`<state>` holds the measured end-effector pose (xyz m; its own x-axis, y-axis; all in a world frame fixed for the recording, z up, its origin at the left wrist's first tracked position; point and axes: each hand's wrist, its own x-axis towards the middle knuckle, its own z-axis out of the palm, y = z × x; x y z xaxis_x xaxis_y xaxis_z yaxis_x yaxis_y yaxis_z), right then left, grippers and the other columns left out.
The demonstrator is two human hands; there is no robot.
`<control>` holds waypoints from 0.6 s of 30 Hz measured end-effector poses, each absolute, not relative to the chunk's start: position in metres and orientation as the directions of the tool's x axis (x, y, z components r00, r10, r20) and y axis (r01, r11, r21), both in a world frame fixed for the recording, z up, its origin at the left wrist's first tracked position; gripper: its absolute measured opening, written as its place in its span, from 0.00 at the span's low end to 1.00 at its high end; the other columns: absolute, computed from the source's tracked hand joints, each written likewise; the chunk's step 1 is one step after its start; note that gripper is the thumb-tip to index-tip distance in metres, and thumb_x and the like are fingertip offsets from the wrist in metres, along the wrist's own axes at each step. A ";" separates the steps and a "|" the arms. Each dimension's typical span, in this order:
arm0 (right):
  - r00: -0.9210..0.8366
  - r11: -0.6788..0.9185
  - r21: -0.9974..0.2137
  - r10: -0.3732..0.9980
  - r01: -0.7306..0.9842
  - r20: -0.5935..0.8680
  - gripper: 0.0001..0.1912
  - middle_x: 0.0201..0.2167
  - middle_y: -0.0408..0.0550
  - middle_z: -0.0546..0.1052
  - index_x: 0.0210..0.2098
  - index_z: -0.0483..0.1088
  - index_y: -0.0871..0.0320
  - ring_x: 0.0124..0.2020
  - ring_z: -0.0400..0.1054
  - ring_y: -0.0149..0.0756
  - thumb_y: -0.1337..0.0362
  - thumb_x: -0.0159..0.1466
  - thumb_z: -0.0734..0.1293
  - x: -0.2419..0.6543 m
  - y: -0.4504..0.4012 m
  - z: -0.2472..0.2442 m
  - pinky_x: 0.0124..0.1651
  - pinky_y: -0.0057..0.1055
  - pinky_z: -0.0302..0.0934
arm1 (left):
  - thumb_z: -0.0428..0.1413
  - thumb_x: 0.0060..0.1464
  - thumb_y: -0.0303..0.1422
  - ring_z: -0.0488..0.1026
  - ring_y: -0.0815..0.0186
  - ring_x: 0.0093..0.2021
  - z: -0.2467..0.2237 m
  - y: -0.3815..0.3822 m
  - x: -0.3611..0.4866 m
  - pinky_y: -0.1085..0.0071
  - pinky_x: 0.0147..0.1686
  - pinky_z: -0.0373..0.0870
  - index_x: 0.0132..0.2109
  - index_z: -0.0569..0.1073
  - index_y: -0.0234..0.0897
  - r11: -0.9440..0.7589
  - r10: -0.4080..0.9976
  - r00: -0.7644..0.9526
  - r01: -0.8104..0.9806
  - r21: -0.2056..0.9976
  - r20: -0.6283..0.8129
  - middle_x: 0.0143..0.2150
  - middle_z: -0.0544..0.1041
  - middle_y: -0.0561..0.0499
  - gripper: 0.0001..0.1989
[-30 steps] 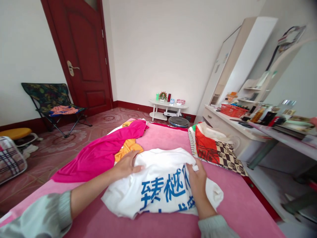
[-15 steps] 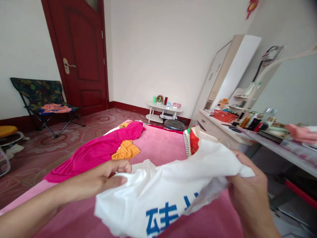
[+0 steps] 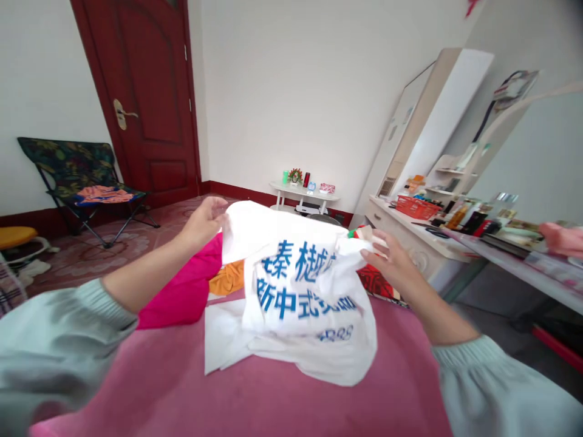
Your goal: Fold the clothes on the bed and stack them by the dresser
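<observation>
A white T-shirt (image 3: 310,349) with blue printed characters is stretched out in front of me, its lower part lying in folds on the pink bed cover (image 3: 273,403). My left hand (image 3: 206,220) pinches its far left corner. My right hand (image 3: 389,258) grips the far right side, fingers closed on the cloth. Beyond my left forearm lies a magenta garment (image 3: 182,297), with an orange cloth (image 3: 228,278) beside it. A red patterned garment (image 3: 376,279) shows partly under my right hand.
A low white table (image 3: 300,193) with small items stands by the far wall. On the right is a dresser (image 3: 410,227) with a red basket (image 3: 416,207) and bottles. A folding chair (image 3: 68,170) holding peach-coloured cloth stands left, near the red door (image 3: 150,103).
Both hands have moved up and away from me, drawing the T-shirt out. Its print, mostly folded away before, now faces me, and the lower part has come down onto the bed.
</observation>
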<state>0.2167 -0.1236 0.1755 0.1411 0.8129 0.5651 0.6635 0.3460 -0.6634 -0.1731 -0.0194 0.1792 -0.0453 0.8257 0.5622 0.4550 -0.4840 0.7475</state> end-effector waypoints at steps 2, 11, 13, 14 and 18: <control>0.133 0.340 -0.573 0.766 0.746 0.629 0.28 0.54 0.55 0.68 0.53 0.65 0.55 0.53 0.65 0.45 0.53 0.56 0.67 0.222 -0.120 0.152 0.50 0.43 0.63 | 0.55 0.49 0.37 0.71 0.59 0.47 0.153 -0.011 -0.174 0.61 0.47 0.68 0.49 0.69 0.34 -0.495 0.779 -0.039 0.572 0.653 0.625 0.47 0.72 0.44 0.20; -0.175 0.301 -0.488 0.942 0.819 0.287 0.13 0.46 0.50 0.72 0.42 0.70 0.54 0.48 0.67 0.38 0.68 0.61 0.59 0.184 -0.214 0.050 0.51 0.35 0.62 | 0.55 0.53 0.42 0.67 0.57 0.54 0.052 -0.132 -0.177 0.63 0.54 0.64 0.46 0.75 0.42 -0.651 0.759 0.551 0.646 0.399 0.346 0.55 0.70 0.46 0.16; -0.245 0.344 -0.480 0.934 0.807 0.258 0.16 0.50 0.49 0.70 0.44 0.70 0.53 0.49 0.67 0.35 0.71 0.61 0.57 0.164 -0.221 0.048 0.52 0.31 0.62 | 0.57 0.50 0.42 0.68 0.56 0.52 0.054 -0.148 -0.172 0.62 0.53 0.64 0.48 0.74 0.42 -0.628 0.778 0.557 0.696 0.347 0.292 0.52 0.71 0.45 0.18; -0.296 0.379 -0.467 0.924 0.799 0.243 0.18 0.52 0.48 0.70 0.46 0.69 0.52 0.50 0.67 0.34 0.73 0.61 0.56 0.153 -0.223 0.046 0.52 0.30 0.61 | 0.57 0.49 0.42 0.69 0.56 0.50 0.055 -0.152 -0.169 0.62 0.52 0.64 0.48 0.73 0.43 -0.608 0.794 0.549 0.727 0.318 0.262 0.50 0.72 0.45 0.19; -0.467 0.509 -0.291 0.860 0.810 0.203 0.27 0.59 0.47 0.65 0.56 0.62 0.50 0.55 0.64 0.37 0.76 0.60 0.56 0.113 -0.222 0.031 0.54 0.31 0.60 | 0.54 0.50 0.36 0.72 0.58 0.41 0.055 -0.158 -0.158 0.64 0.42 0.66 0.44 0.72 0.41 -0.513 0.858 0.498 0.829 0.221 0.124 0.42 0.74 0.47 0.13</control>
<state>0.1131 -0.2217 0.0309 -0.4673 0.8605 0.2029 0.8104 0.5087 -0.2908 -0.1581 -0.1583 0.0549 0.4977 0.8584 0.1239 0.8295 -0.5129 0.2211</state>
